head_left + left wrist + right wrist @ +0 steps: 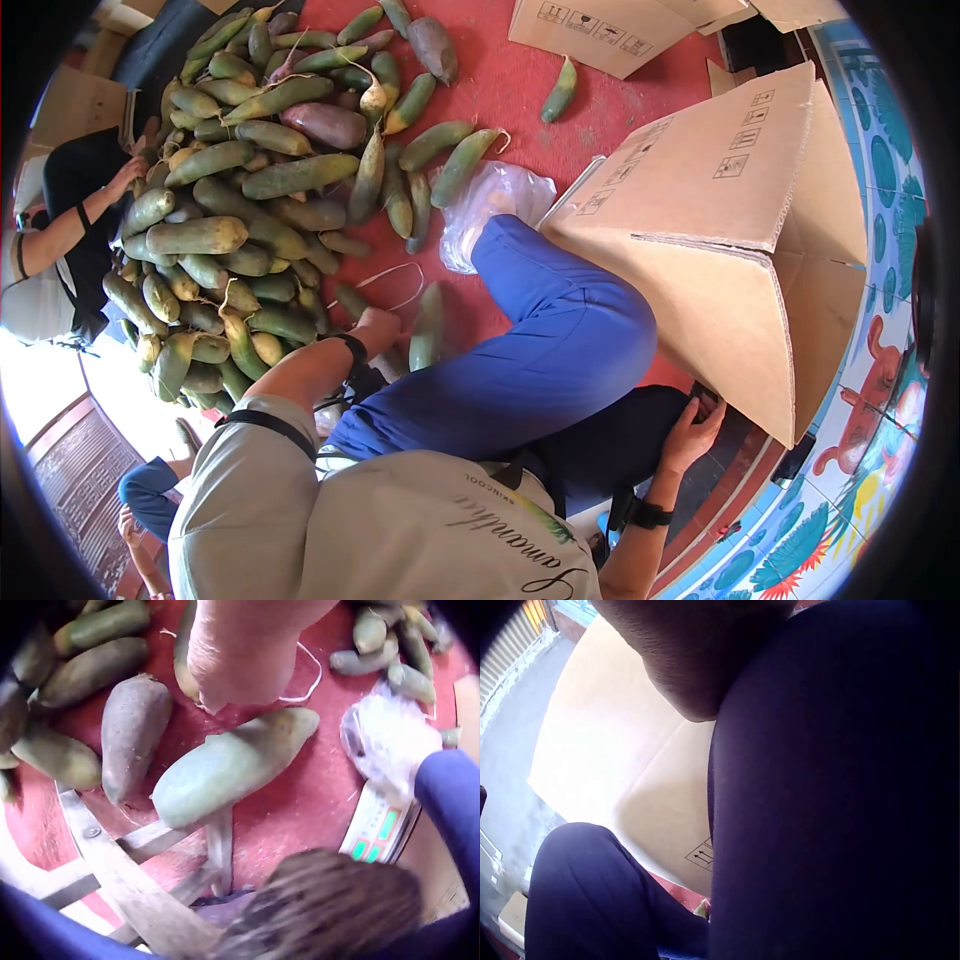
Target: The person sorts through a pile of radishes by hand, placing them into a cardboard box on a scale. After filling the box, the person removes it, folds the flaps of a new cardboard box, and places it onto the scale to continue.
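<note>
In the head view my left hand (378, 328) is low over the red floor, gripping a green radish (352, 300) that sticks out beside it; my fingers are mostly hidden. The left wrist view has the same hand (244, 652) at the top, with a pale green radish (232, 769) and a purplish radish (135, 731) lying below it. A thin white loop of string (316, 679) shows beside the hand. My right hand (692, 432) is by my dark-clothed knee, near the carton's (720, 330) lower edge, fingertips at a small black thing; I cannot tell whether it holds it.
A large heap of radishes (260, 230) spreads over the left. Another person's hand (128, 175) touches its far side. A plastic-covered foot (490, 215) stands near the tilted open carton. A scale (375, 825) with green displays and a slatted wooden frame (142, 892) show in the left wrist view.
</note>
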`<action>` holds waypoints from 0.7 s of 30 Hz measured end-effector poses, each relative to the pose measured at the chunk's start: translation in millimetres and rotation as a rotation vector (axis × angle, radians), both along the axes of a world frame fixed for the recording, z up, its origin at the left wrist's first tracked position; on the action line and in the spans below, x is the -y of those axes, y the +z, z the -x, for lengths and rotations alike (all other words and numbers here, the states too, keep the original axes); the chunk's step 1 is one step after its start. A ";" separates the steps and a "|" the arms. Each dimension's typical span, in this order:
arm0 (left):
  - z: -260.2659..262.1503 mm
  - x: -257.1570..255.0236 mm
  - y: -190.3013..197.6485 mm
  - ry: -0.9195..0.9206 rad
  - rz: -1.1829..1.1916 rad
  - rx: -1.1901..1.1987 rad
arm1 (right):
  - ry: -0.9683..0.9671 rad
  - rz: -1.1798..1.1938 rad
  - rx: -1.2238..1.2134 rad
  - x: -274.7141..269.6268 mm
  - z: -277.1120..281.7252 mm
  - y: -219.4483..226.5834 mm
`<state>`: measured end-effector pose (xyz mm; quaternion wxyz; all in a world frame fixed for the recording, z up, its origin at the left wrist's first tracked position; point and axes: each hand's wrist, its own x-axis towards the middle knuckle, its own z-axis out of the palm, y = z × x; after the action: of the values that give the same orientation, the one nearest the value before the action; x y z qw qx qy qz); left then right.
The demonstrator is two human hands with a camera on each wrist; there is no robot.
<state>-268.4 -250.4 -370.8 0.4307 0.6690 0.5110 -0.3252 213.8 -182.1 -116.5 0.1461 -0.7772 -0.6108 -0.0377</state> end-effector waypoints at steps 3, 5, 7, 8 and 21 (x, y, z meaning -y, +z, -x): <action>-18.8 -1.5 10.6 -0.332 -0.162 -0.054 | -0.017 0.009 -0.010 -0.7 -0.4 -0.6; -18.0 -3.6 11.5 -0.308 -0.129 -0.028 | -0.028 0.014 -0.038 -1.2 3.7 1.5; -13.3 -1.1 0.2 -0.286 -0.098 -0.006 | -0.042 0.016 -0.069 -2.5 3.6 1.8; -6.9 5.6 -21.3 -0.023 -0.027 0.049 | -0.019 -0.004 -0.057 -1.4 2.6 0.2; 78.0 -59.1 155.8 1.024 -0.158 0.561 | 0.000 -0.082 -0.055 -2.9 12.2 -1.1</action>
<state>-346.4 -191.3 -214.9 0.6005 0.4275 0.6583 0.1527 201.6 -179.2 -117.7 0.1944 -0.7715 -0.6045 -0.0412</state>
